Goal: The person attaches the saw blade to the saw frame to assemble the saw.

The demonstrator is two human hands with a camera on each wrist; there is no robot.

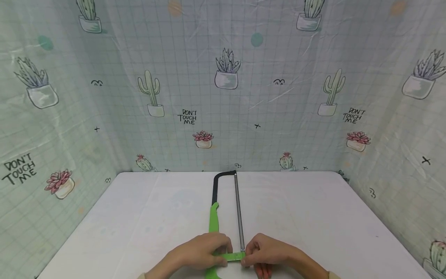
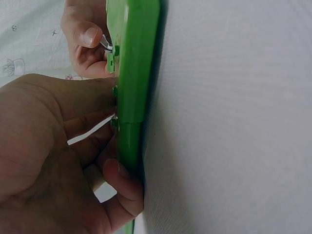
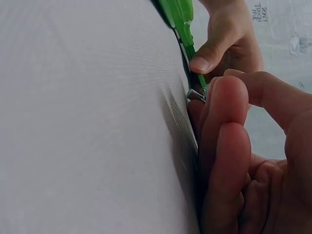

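Note:
A hacksaw (image 1: 214, 219) lies flat on the white table, its black front bow pointing away from me. Its grey blade (image 1: 239, 213) runs along the right side, down to the near end of the green part. My left hand (image 1: 205, 250) holds the green frame, with fingers and thumb either side of it in the left wrist view. At the blade's near end, my right hand (image 1: 270, 250) pinches the corner of the green crosspiece. A small metal piece (image 3: 195, 95), perhaps a wing nut, shows by its fingertips; those fingers partly hide it.
The white table (image 1: 313, 213) extends to both sides and beyond the saw. A curtain (image 1: 258, 104) printed with cacti and potted plants encloses the back and both sides.

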